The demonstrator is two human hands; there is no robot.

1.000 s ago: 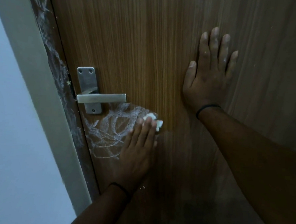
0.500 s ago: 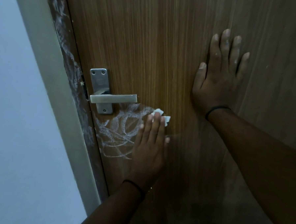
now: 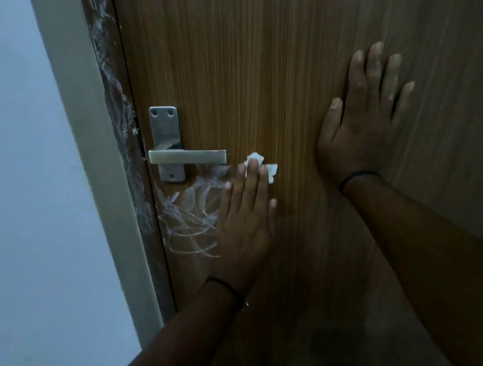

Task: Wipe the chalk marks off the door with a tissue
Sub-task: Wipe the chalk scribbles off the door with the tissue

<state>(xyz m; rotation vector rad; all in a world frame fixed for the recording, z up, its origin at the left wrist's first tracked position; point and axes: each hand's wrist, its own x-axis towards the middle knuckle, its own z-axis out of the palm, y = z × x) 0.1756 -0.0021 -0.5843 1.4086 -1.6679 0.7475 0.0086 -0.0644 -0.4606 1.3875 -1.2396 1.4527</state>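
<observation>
A brown wood-grain door (image 3: pixel 254 71) fills the view. White chalk scribbles (image 3: pixel 191 211) cover it below the handle. My left hand (image 3: pixel 243 227) lies flat on the door over the right part of the scribbles and presses a small white tissue (image 3: pixel 263 164) against the wood; the tissue shows past my fingertips, just right of the lever's end. My right hand (image 3: pixel 361 122) rests flat on the door further up and to the right, fingers spread, holding nothing.
A metal lever handle (image 3: pixel 187 156) on its plate (image 3: pixel 166 131) sticks out to the left of my left hand. The door's edge and frame (image 3: pixel 118 114) carry more white chalk smears. A pale wall (image 3: pixel 24 199) stands at the left.
My left hand has slid up the door with the tissue, from below the scribbles' right side to level with the lever's end. My right hand has stayed pressed on the door.
</observation>
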